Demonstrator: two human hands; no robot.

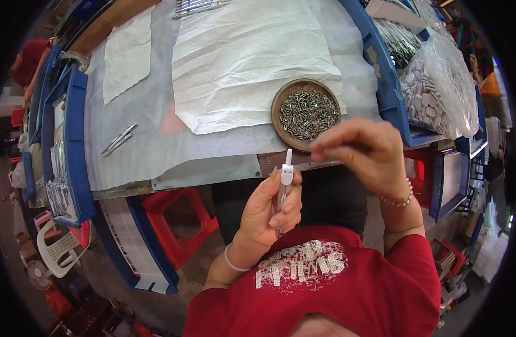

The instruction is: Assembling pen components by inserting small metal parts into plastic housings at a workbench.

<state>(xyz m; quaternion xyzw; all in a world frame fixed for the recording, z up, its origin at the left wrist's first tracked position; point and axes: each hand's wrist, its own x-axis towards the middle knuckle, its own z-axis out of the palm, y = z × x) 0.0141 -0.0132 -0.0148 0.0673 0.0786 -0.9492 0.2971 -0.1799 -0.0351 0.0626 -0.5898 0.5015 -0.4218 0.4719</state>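
Observation:
My left hand is closed around a slim tool with a white plastic head, held upright in front of the table's near edge. Two small dark holes show in the head, and a narrow pale tip points up from it; fingers cover much of its grey lower part. Just right of the tool is my right hand, thumb and fingers drawn together, slightly blurred. Whatever they may pinch is too small to make out. Beside that hand stands a round wooden bowl, filled with many tiny metal screws or pins.
White paper sheets cover the table. Two slim metal pieces lie at left. A blue bin at right holds a clear bag of white plastic parts. Another blue bin stands left, above a red stool.

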